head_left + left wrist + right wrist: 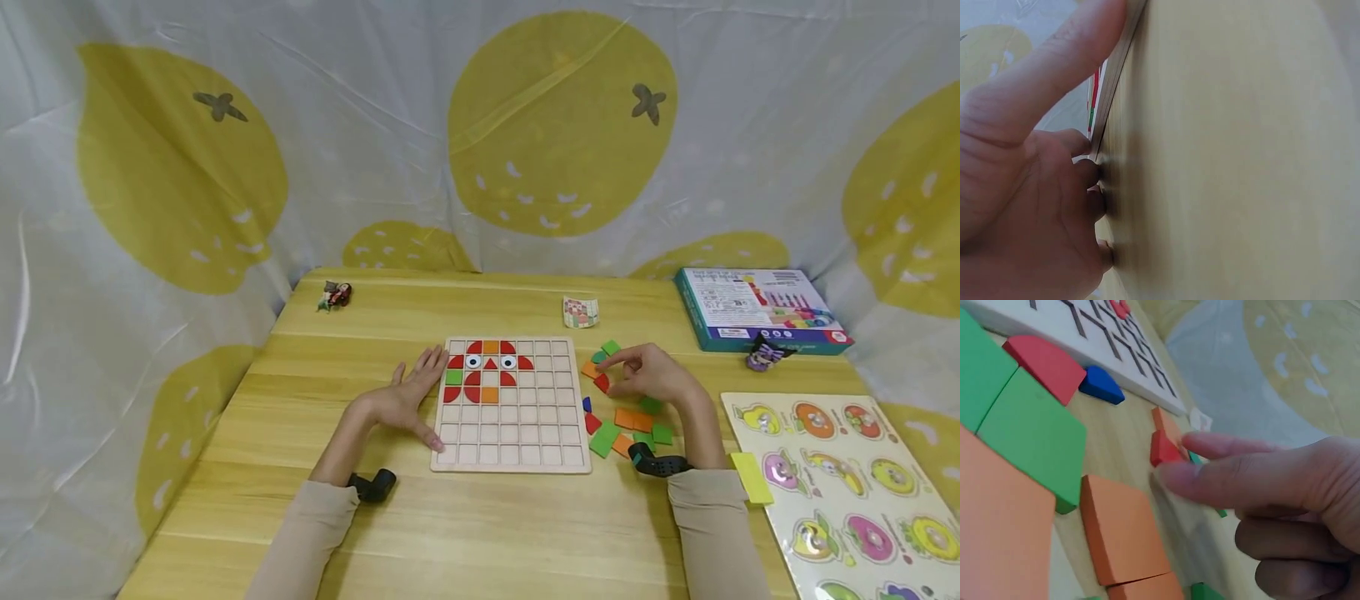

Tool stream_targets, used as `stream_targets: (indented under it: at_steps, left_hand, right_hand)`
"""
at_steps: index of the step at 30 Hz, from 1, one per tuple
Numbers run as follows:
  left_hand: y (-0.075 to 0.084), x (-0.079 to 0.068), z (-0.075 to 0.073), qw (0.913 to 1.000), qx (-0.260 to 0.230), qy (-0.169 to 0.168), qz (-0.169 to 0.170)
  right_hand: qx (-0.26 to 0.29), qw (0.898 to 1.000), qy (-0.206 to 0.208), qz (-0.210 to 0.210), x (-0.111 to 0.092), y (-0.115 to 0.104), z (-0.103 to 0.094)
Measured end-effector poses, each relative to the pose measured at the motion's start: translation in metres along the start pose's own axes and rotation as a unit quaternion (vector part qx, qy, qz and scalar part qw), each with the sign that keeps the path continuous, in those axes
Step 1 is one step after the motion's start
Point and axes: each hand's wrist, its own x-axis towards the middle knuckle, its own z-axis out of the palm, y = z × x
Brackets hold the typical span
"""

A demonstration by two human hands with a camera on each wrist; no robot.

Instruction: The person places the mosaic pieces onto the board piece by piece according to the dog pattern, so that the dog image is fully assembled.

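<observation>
Head view: L hand (pixel 401 407), splayed, is touching grid board (pixel 510 414) at left edge; R hand (pixel 654 373) is hovering right of board, thumb & index flanking red pc (pixel 1164 450), can't tell if pinching.

Pale gridded board (pixel 510 414), flat, partly tiled; red piece (pixel 602 384), near its right edge
</observation>
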Motion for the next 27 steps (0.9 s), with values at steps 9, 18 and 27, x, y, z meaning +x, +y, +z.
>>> stream_targets:
  at_steps: [9,18,27]
  left_hand:
    - [-0.001,-0.002,0.001,0.9999,0.011,-0.007,-0.002]
    - [-0.005,-0.002,-0.002,1.0,0.007,-0.003,0.001]
    - [-0.004,-0.002,-0.002,1.0,0.005,-0.003,0.005]
  right_hand:
    - [0.005,0.999,-0.027,-0.017,0.0,0.003,0.006]
    - [-0.004,0.999,-0.007,-0.037,0.005,-0.004,0.01]
    - [0.048,0.996,-0.034,-0.074,0.017,-0.07,0.066]
